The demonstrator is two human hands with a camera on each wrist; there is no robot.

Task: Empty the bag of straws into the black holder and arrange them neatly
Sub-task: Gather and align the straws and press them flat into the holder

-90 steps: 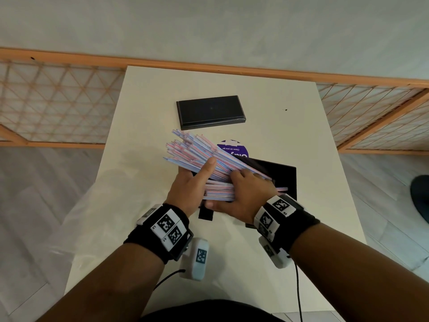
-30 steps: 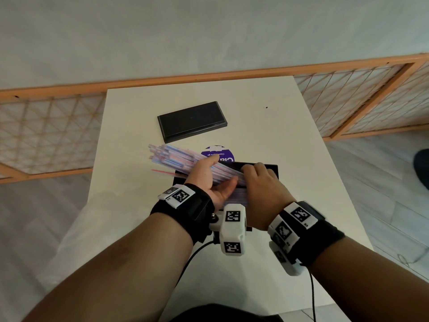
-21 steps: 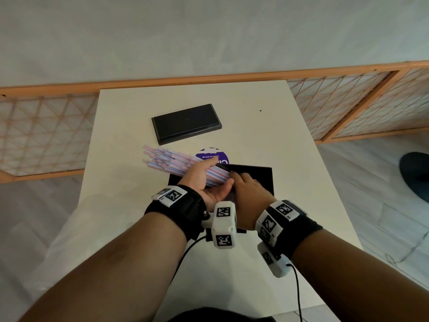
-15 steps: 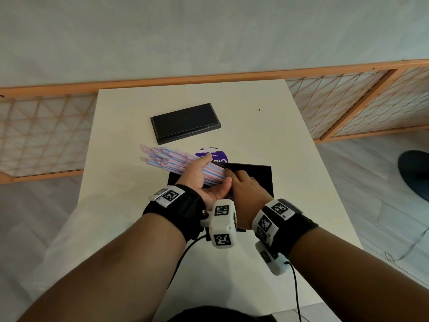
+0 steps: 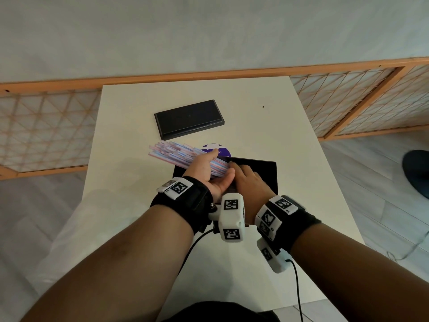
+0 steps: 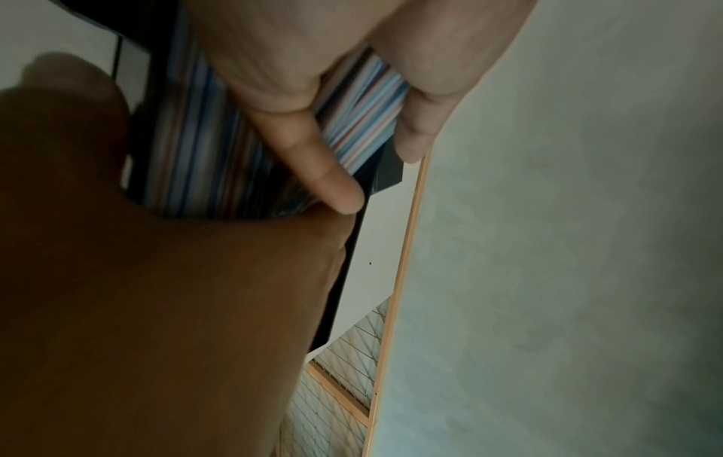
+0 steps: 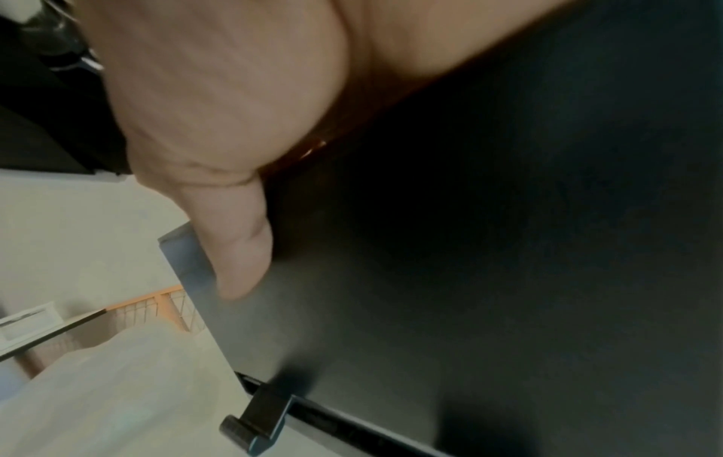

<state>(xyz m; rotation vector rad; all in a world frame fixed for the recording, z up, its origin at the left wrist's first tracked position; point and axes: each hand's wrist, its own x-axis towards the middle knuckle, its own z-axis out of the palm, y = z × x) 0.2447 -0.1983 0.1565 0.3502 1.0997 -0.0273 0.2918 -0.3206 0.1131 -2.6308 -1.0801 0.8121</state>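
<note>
A bundle of pink and blue straws (image 5: 173, 152) lies slanted, its right end down in the open black holder (image 5: 262, 174) and its left end sticking out over the table. My left hand (image 5: 220, 165) grips the bundle; in the left wrist view the thumb (image 6: 313, 148) and fingers (image 6: 414, 123) wrap the straws (image 6: 364, 120). My right hand (image 5: 243, 177) lies flat over the holder, fingertips against the straws' right end. In the right wrist view its thumb (image 7: 234, 247) rests straight along the holder's wall (image 7: 391, 309).
The holder's black lid (image 5: 189, 118) lies further back on the white table (image 5: 267, 131). A purple round label (image 5: 216, 148) shows behind the straws. A clear plastic bag (image 5: 76, 228) hangs off the table's left edge. An orange lattice fence (image 5: 348, 101) surrounds the table.
The fanned bundle that both hands held up has been gathered tighter and lowered into the holder. My left hand has turned palm-up round it. Over the last half second little has moved.
</note>
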